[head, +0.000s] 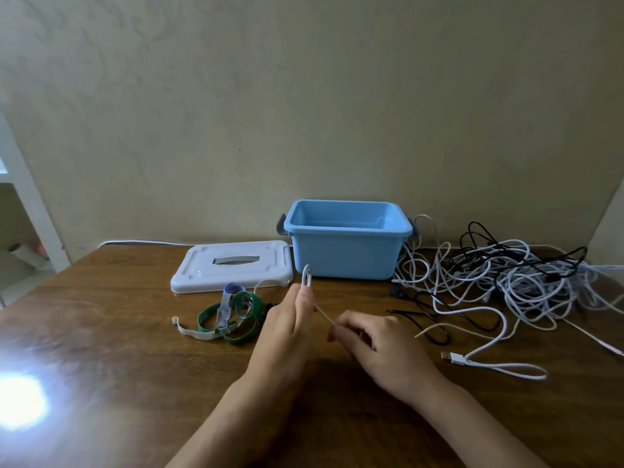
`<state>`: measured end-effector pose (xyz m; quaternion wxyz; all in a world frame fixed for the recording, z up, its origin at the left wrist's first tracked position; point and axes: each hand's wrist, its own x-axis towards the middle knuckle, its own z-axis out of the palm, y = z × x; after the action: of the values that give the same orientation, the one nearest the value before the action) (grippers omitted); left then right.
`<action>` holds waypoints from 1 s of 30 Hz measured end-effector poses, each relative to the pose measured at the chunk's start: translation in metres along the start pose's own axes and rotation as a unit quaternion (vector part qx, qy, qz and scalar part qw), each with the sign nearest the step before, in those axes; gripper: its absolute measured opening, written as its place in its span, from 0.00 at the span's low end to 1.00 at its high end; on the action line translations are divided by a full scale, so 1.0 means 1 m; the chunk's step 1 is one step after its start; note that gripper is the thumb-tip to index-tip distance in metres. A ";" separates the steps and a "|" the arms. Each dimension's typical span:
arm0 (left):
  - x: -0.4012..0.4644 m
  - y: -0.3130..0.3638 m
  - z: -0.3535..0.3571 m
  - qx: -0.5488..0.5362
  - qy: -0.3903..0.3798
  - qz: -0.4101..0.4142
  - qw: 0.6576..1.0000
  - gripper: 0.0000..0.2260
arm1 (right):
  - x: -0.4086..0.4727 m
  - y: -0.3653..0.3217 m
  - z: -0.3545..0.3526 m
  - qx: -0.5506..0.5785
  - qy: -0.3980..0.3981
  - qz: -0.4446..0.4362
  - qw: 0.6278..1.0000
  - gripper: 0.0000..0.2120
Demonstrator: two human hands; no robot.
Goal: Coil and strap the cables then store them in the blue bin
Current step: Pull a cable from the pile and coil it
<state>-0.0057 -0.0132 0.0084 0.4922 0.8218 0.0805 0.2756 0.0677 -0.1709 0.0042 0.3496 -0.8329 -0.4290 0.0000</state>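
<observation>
- My left hand [290, 319] pinches a folded loop of white cable [306, 275]; my right hand [374, 336] pinches its strand — a tight grip on each
- Blue bin [347, 239] stands empty on the bench [118, 332]; nothing coiled or strapped yet
- One tangled cable heap [506, 275] right of it; one lid [233, 268]; several straps [233, 315] — count unclear

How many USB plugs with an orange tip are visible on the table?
1. The USB plug lies on the table at the near right, at the end of a white cable, right of the hands. Others may be hidden in the tangled cable pile.
</observation>
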 end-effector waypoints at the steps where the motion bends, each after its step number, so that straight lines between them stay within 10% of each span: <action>1: 0.000 -0.001 0.001 -0.004 -0.002 -0.004 1.000 0.18 | 0.000 -0.001 0.002 -0.002 -0.013 -0.004 1.000 0.09; 18: 0.011 0.006 -0.011 -0.075 0.091 0.023 0.993 0.18 | 0.002 -0.001 -0.007 -0.132 -0.114 0.023 0.984 0.13; 30: 0.005 0.017 -0.014 -0.169 -0.044 -0.010 0.985 0.17 | 0.002 -0.008 0.011 -0.158 -0.134 -0.014 0.978 0.16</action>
<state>-0.0114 -0.0088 0.0295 0.6294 0.7376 0.0194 0.2440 0.0596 -0.1598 0.0011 0.1534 -0.8637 -0.4785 0.0386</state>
